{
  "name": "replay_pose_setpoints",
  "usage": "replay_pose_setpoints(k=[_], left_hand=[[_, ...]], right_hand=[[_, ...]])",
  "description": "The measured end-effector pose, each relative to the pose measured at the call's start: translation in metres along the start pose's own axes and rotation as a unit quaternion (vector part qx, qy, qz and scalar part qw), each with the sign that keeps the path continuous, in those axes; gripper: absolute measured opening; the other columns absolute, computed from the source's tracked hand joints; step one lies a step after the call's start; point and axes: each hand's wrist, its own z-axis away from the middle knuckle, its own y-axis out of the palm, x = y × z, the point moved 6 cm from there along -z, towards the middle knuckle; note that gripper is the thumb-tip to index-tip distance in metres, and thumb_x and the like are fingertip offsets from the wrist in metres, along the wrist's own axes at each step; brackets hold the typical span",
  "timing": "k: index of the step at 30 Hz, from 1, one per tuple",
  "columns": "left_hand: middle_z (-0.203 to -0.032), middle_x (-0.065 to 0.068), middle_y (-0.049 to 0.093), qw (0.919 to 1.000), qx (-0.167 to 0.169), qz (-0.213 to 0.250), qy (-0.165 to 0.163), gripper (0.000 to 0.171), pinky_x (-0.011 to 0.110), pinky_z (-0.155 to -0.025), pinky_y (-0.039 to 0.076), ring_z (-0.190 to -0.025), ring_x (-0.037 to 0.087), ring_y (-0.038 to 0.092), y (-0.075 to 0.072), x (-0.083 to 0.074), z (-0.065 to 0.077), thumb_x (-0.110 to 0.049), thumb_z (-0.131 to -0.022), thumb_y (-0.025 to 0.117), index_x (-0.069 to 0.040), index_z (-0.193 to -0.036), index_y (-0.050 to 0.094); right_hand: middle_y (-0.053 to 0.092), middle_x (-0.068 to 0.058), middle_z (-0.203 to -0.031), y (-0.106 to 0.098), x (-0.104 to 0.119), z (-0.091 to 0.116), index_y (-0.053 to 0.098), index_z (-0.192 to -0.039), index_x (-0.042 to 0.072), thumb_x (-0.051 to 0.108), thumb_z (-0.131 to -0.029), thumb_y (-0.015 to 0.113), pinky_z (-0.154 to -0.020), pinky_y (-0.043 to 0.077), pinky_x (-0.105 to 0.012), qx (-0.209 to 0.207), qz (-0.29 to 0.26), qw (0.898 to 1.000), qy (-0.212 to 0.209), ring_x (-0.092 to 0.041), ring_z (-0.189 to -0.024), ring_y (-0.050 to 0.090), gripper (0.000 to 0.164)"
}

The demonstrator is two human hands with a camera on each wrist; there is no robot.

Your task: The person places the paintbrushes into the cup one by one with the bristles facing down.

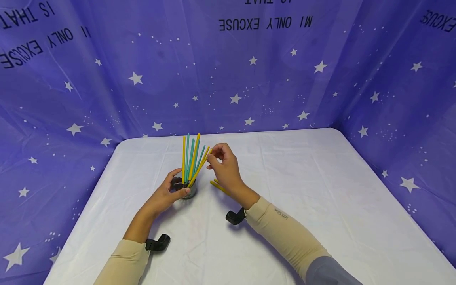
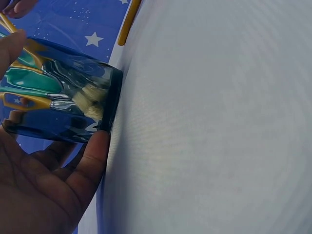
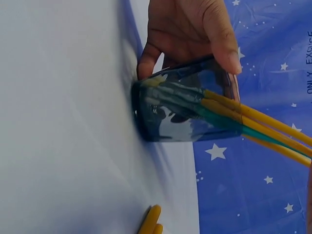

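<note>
My left hand (image 1: 167,194) grips a dark see-through glass (image 1: 192,192) around its side, with the thumb toward me. Several paintbrushes with yellow and teal handles (image 1: 187,158) stand in it, handles up and fanned out. Pale bristles (image 2: 90,100) show through the wall near the bottom in the left wrist view. To the right of the glass, my right hand (image 1: 227,170) pinches the upper end of a leaning yellow paintbrush (image 1: 200,168), whose lower end is in the glass. The right wrist view shows the glass (image 3: 180,129) slightly tilted, its base near the table.
Two yellow-handled pieces (image 1: 219,187) lie on the white tablecloth (image 1: 303,178), partly hidden under my right hand. A purple star-patterned curtain (image 1: 213,79) hangs behind the table and along both sides. Black wrist mounts (image 1: 235,217) sit on both forearms.
</note>
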Motion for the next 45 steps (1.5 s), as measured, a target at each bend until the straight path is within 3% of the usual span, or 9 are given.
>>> replay_pose_setpoints(k=[7,13,17,21,26,32,41,45], left_hand=[[-0.145,0.021,0.043,1.0000,-0.001,-0.007,0.001,0.082,0.065,-0.109,0.019,-0.136,0.040,0.037,0.000,0.001,-0.001,-0.035,-0.091,0.072,-0.027,-0.155,0.021],[-0.145,0.021,0.043,0.9999,0.005,-0.003,0.010,0.081,0.066,-0.109,0.019,-0.137,0.040,0.036,0.000,0.001,-0.001,-0.033,-0.092,0.071,-0.026,-0.155,0.020],[-0.145,0.021,0.042,0.9999,0.005,-0.003,0.009,0.081,0.066,-0.109,0.018,-0.137,0.040,0.036,0.000,0.002,-0.001,-0.033,-0.092,0.071,-0.027,-0.155,0.021],[-0.146,0.022,0.042,0.9999,0.005,-0.004,0.009,0.081,0.066,-0.109,0.018,-0.137,0.041,0.036,-0.001,0.002,-0.001,-0.033,-0.092,0.071,-0.026,-0.155,0.020],[-0.145,0.021,0.043,0.9999,0.000,-0.008,0.008,0.082,0.064,-0.109,0.021,-0.135,0.040,0.039,-0.001,0.002,-0.001,-0.034,-0.092,0.072,-0.026,-0.155,0.021],[-0.146,0.020,0.044,0.9999,0.000,-0.012,0.006,0.082,0.064,-0.109,0.021,-0.135,0.039,0.040,0.000,0.002,0.000,-0.035,-0.092,0.072,-0.026,-0.155,0.020],[-0.147,0.019,0.042,0.9999,0.002,-0.012,-0.001,0.084,0.064,-0.110,0.020,-0.137,0.038,0.038,-0.001,0.002,-0.001,-0.037,-0.092,0.072,-0.028,-0.156,0.019],[-0.147,0.019,0.043,0.9999,0.001,-0.014,0.000,0.083,0.064,-0.110,0.020,-0.137,0.038,0.038,0.000,0.001,-0.001,-0.037,-0.091,0.072,-0.028,-0.156,0.020]], right_hand=[[0.058,-0.021,-0.097,-0.008,0.002,0.002,0.054,-0.105,0.002,0.008,-0.100,0.056,-0.068,0.058,-0.041,0.031,0.022,0.999,0.020,-0.034,-0.089,0.062,0.008],[0.059,-0.016,-0.096,-0.022,-0.004,0.000,0.057,-0.101,0.002,0.011,-0.101,0.055,-0.066,0.058,-0.038,0.032,0.038,0.998,0.034,-0.025,-0.086,0.063,0.010],[0.059,-0.015,-0.092,-0.030,-0.010,-0.003,0.059,-0.099,0.002,0.013,-0.101,0.055,-0.065,0.058,-0.038,0.042,0.058,0.996,0.054,-0.034,-0.087,0.063,0.011],[0.060,-0.008,-0.089,-0.034,-0.023,-0.005,0.060,-0.099,0.007,0.013,-0.100,0.058,-0.067,0.058,-0.041,0.078,0.103,0.987,0.096,-0.043,-0.090,0.061,0.006],[0.064,-0.004,-0.092,-0.036,-0.039,-0.005,0.063,-0.103,0.007,0.014,-0.097,0.063,-0.068,0.056,-0.039,0.148,0.190,0.962,0.127,-0.035,-0.084,0.063,0.009],[0.063,-0.001,-0.093,-0.032,-0.059,-0.003,0.063,-0.111,0.002,0.015,-0.095,0.066,-0.062,0.048,-0.026,0.236,0.285,0.916,0.155,-0.015,-0.072,0.060,0.020],[0.060,-0.001,-0.085,-0.025,-0.076,0.000,0.063,-0.111,0.008,0.012,-0.094,0.066,-0.062,0.045,-0.027,0.318,0.363,0.859,0.172,-0.014,-0.067,0.055,0.018],[0.058,-0.002,-0.081,-0.023,-0.079,0.002,0.063,-0.108,0.010,0.011,-0.093,0.067,-0.065,0.043,-0.028,0.342,0.379,0.842,0.175,-0.014,-0.069,0.051,0.016]])
